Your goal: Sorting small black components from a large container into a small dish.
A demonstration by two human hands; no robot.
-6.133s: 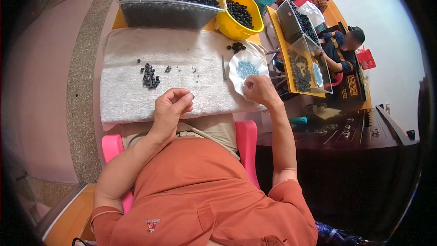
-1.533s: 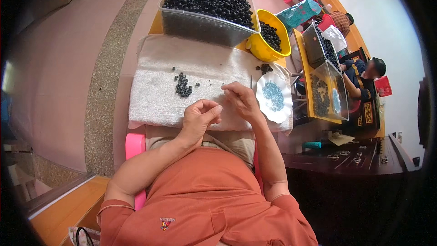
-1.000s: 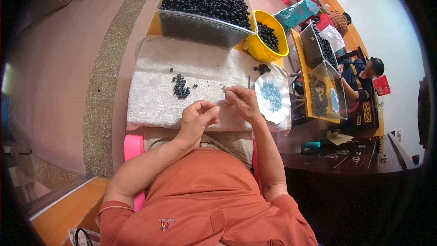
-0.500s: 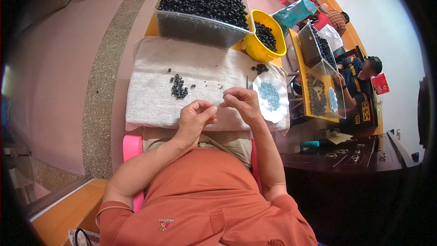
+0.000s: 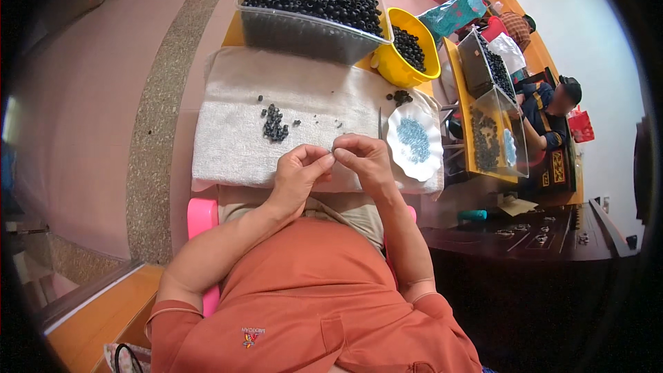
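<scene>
Fingertip to fingertip, my hands meet over the near part of a white towel (image 5: 235,159). My left hand (image 5: 301,174) is closed in a pinch, thumb against forefinger. My right hand (image 5: 364,160) also pinches, its fingertips touching the left ones. Whatever they hold is too small and hidden to name. Beyond my left hand lies a loose group of small black bead-like rings (image 5: 274,128), with a few stray bits near it. Close to my right hand is a white scalloped dish (image 5: 429,166) holding small light-blue translucent pieces (image 5: 413,139).
A clear bin (image 5: 311,38) heaped with black rings stands at the far edge, beside a yellow tub (image 5: 397,62) of the same. Some dark pieces (image 5: 399,98) and a thin dark tool (image 5: 380,123) lie by the dish. At right, a person (image 5: 545,107) sits behind another table with clear bins.
My hands have come together, the right moving slightly left until the fingertips meet. The whole view has shifted a little; the rings and dish stay in place on the towel.
</scene>
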